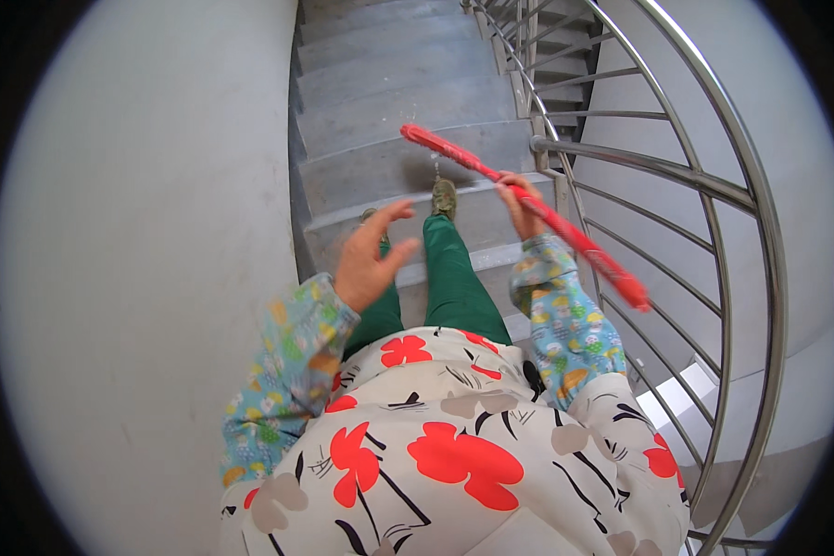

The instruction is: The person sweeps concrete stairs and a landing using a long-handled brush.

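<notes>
My right hand (520, 203) is closed around the middle of a long red object (584, 243), perhaps a folded tool or brush, whose exact kind I cannot tell. It slants from above the stair treads at upper left down to the railing side at lower right. My left hand (372, 257), slightly blurred, hangs over my left leg with its fingers apart and nothing in them. Under both hands are concrete stairs (403, 97), with my shoe (444, 197) on a step.
A curved stainless steel railing (771, 278) with several bars runs along the right. A pale wall (146, 243) borders the stairs on the left. Beyond the railing, another flight of steps (559, 76) shows at the top.
</notes>
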Tool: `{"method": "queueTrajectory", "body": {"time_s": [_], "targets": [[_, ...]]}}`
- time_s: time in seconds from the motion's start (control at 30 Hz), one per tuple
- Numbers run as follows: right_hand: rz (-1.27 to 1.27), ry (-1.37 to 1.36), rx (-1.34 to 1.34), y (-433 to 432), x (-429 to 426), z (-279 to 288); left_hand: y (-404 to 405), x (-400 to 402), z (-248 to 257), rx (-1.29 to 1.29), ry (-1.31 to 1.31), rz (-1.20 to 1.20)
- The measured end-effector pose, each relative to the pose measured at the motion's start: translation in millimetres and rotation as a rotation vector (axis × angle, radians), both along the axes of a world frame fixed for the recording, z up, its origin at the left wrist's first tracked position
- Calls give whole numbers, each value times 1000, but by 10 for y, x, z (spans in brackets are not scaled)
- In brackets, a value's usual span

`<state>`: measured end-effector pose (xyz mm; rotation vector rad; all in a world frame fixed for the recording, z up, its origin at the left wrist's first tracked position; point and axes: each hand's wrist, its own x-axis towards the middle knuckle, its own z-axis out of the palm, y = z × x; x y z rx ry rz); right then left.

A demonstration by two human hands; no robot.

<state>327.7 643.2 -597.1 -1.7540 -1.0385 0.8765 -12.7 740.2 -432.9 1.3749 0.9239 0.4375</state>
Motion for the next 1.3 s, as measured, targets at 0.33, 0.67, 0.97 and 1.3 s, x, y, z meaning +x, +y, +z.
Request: {"method": "queueTrajectory", "body": {"time_s": [0.33,0.67,0.97,1.3], "targets": [[104,-193,-45,-861,-721,-483,-1230,1155,345,249,-371,-99],[664,-341,-215,-258,-71,-119,-1173,1096,811,370,-594,-89],[209,-485,-164,-78,440,-654,-1518,1531,207,164,-355,641],[362,-334,-192,-362,-613,-1039,-1534,686,535,144,-182,488]]}}
